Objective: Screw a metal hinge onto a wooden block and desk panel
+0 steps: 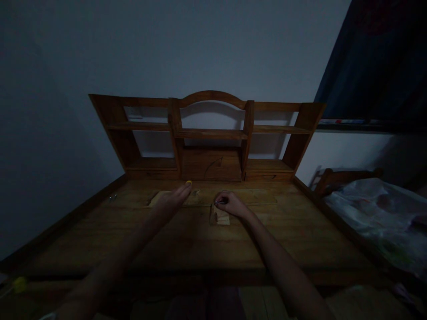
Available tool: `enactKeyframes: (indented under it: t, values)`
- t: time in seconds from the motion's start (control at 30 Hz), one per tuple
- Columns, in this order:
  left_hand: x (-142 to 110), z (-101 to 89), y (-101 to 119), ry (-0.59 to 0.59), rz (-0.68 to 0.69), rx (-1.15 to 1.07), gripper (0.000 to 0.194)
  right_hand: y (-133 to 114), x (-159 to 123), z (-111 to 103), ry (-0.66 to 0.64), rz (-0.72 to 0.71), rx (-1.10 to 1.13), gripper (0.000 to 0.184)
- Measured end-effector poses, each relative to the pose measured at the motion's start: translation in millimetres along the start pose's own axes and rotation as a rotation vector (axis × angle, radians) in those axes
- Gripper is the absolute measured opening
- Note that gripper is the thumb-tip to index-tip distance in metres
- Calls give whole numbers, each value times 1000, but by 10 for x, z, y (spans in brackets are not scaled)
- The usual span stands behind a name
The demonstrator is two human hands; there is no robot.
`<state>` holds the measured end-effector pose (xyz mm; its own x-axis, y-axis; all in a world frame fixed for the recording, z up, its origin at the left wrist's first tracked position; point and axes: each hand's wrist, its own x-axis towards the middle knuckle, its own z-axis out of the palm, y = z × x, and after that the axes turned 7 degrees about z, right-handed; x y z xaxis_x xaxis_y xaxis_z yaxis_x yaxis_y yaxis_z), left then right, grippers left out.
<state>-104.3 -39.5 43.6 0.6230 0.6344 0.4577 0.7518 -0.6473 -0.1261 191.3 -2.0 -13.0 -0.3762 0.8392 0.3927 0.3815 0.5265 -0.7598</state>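
Observation:
My left hand [174, 198] reaches over the desk with its fingers closed on a small round yellow thing [188, 182], whose kind is too dim to tell. Further right, my right hand [231, 203] is curled in a pinch just above the desk top. Between its fingertips shows a small purplish thing [218, 202], too small and dark to name. Directly below those fingers is a pale tan patch [223, 218] with uneven edges; whether it is a loose piece or bared wood, I cannot tell.
The wooden desk top [187, 244] shows worn pale strips near its back. A shelf unit [213, 133] rises along the rear edge. Two tiny shiny things [113, 197] lie at left. Beyond the right edge is a heap under clear plastic [376, 213]. A dark curtain [376, 66] hangs above.

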Motion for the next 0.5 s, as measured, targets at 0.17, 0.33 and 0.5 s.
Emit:
enactKeyframes:
  t: [0.17,0.33,0.5]
  values:
    - [-648,208,115,-118,96,105,63,-49,16,-24,17,-21,90,3]
    - [-833,269,238,-206,52,162,54,-49,46,-41,51,18,263,13]
    - [-847,314,230,-204,83,96,52,-5,70,-69,75,82,413,23]
